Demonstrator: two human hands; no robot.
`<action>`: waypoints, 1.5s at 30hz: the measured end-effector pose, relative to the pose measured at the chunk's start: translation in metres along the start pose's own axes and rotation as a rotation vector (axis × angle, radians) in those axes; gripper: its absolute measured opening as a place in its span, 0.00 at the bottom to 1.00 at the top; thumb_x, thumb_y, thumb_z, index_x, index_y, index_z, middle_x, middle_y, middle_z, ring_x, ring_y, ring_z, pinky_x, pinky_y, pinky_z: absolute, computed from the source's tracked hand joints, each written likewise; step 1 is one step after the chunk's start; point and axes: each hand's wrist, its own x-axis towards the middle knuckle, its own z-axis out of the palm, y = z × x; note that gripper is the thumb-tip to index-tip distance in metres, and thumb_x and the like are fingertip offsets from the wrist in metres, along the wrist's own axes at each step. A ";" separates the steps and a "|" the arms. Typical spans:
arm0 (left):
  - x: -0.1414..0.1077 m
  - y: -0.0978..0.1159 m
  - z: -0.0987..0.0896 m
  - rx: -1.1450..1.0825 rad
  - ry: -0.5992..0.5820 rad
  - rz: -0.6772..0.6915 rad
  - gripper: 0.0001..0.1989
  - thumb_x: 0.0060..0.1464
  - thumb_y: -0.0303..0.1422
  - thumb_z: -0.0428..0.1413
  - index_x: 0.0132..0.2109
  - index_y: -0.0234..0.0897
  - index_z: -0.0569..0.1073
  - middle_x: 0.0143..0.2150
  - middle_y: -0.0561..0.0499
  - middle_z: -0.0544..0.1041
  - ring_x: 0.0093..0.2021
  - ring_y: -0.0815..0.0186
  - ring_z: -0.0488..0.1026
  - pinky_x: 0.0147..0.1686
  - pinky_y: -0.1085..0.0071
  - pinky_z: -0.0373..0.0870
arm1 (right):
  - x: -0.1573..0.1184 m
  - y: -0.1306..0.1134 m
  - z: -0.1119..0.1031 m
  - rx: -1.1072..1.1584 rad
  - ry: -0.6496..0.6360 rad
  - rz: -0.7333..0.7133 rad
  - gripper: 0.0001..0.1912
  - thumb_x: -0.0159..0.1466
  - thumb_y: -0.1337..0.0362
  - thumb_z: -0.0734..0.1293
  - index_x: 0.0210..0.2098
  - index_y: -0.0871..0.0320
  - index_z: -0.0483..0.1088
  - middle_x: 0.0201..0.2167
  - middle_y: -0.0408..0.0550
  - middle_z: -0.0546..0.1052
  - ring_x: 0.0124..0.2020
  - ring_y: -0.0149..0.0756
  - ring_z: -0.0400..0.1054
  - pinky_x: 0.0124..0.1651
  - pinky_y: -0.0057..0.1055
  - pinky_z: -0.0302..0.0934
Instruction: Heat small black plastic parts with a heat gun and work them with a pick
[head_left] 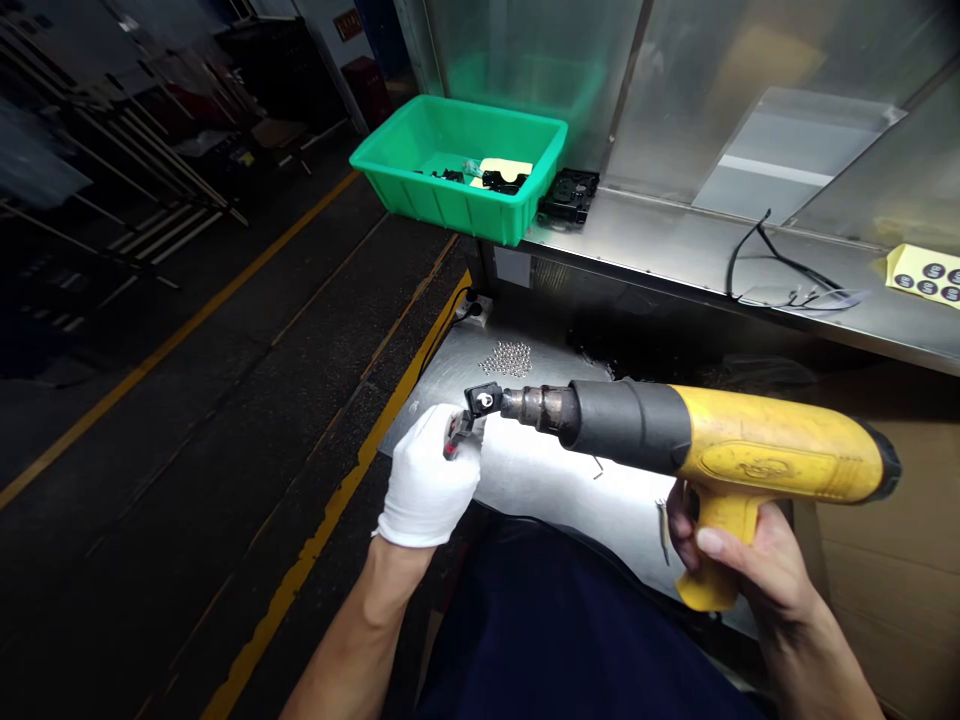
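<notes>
My right hand (757,560), bare, is wrapped round the handle of a yellow and black heat gun (765,440). The gun lies level, its metal nozzle pointing left. In front of the nozzle tip is a small black part (484,399) with a shiny round spot on it. My left hand (435,480), in a white glove, is closed around a dark tool with a bit of red (454,438), whose kind I cannot make out. The black part sits at the end of that tool. Behind them, several small silver balls (508,358) lie on the metal table (517,475).
A green bin (450,215) holding black parts stands on the steel shelf (645,235), with a black component (571,196) beside it. Glasses (795,275) and a sticker sheet (926,275) lie further right. Tweezers (664,530) rest under the gun. A power socket (476,310) is at the table's back corner.
</notes>
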 end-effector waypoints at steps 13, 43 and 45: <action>-0.001 0.000 0.000 0.018 0.002 0.002 0.11 0.52 0.19 0.53 0.29 0.41 0.63 0.27 0.55 0.69 0.30 0.66 0.68 0.31 0.70 0.62 | 0.000 0.000 0.001 0.011 0.017 -0.007 0.17 0.60 0.56 0.77 0.43 0.57 0.74 0.30 0.46 0.74 0.22 0.34 0.68 0.22 0.32 0.61; -0.003 -0.001 -0.002 0.024 -0.003 -0.014 0.11 0.52 0.20 0.53 0.29 0.41 0.63 0.27 0.55 0.68 0.29 0.67 0.66 0.30 0.70 0.61 | -0.002 -0.002 0.006 0.023 0.059 0.008 0.17 0.59 0.56 0.77 0.42 0.57 0.74 0.30 0.47 0.74 0.22 0.35 0.67 0.22 0.33 0.59; -0.003 -0.001 -0.002 0.031 -0.003 -0.020 0.11 0.52 0.20 0.53 0.29 0.41 0.64 0.27 0.55 0.68 0.29 0.67 0.67 0.30 0.70 0.61 | -0.002 -0.001 0.006 0.016 0.054 0.012 0.18 0.59 0.55 0.77 0.43 0.57 0.74 0.30 0.47 0.74 0.22 0.35 0.67 0.22 0.33 0.60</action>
